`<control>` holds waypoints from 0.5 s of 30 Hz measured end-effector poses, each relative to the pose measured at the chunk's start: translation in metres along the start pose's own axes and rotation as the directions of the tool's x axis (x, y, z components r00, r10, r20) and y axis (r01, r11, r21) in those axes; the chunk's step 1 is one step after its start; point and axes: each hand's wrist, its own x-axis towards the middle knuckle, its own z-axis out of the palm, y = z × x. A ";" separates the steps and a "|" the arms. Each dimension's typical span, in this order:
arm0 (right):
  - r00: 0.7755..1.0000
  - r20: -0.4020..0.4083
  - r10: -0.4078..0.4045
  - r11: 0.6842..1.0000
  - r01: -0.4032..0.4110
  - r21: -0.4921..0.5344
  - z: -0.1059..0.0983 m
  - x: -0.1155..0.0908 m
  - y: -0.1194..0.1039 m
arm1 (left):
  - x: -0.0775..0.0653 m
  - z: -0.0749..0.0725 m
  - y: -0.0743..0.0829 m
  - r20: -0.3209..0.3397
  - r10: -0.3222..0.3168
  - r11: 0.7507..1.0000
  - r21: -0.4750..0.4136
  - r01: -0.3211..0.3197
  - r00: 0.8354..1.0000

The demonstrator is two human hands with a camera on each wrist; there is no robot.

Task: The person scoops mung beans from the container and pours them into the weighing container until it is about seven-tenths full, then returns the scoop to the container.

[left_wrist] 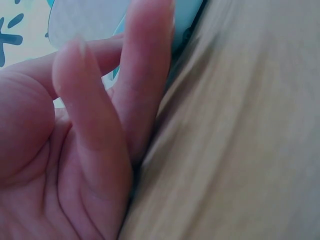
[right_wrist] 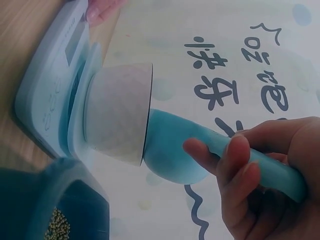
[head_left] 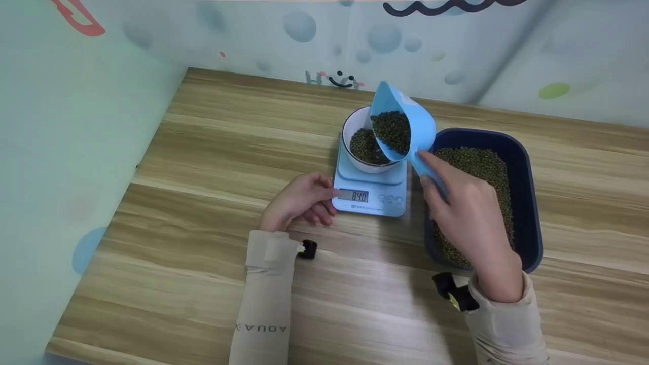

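My right hand (head_left: 469,208) grips the handle of a blue scoop (head_left: 423,124), also seen from the side in the right wrist view. The scoop is tipped over a white bowl (right_wrist: 117,112) with a dark rim, its mouth facing left. Small green beans (head_left: 393,133) lie in the scoop, and more beans (head_left: 365,146) are in the bowl. Under the bowl is a light blue kitchen scale (head_left: 372,207), its display (head_left: 355,196) reading 84.0. My left hand (head_left: 301,200) holds the scale's left edge by the display, thumb at the rim and fingers bent beside it.
To the right of the scale stands a dark blue tub (head_left: 530,213) of green beans (head_left: 474,162), partly covered by my right hand and forearm. A wall (head_left: 243,35) with printed drawings rises behind the wooden table (head_left: 203,203); another wall (head_left: 86,126) borders its left.
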 end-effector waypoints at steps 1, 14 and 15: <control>1.000 -0.001 -0.004 1.000 0.004 -0.001 0.000 0.000 0.000 | 0.000 0.000 0.000 -0.001 0.000 1.000 0.001 0.000 1.000; 1.000 -0.012 0.008 1.000 -0.008 -0.016 0.001 0.000 0.000 | 0.000 0.000 0.000 0.008 0.012 1.000 -0.004 -0.012 1.000; 1.000 -0.012 0.013 1.000 -0.013 -0.020 0.001 0.000 0.000 | 0.000 0.000 0.000 0.007 0.012 1.000 -0.003 -0.012 1.000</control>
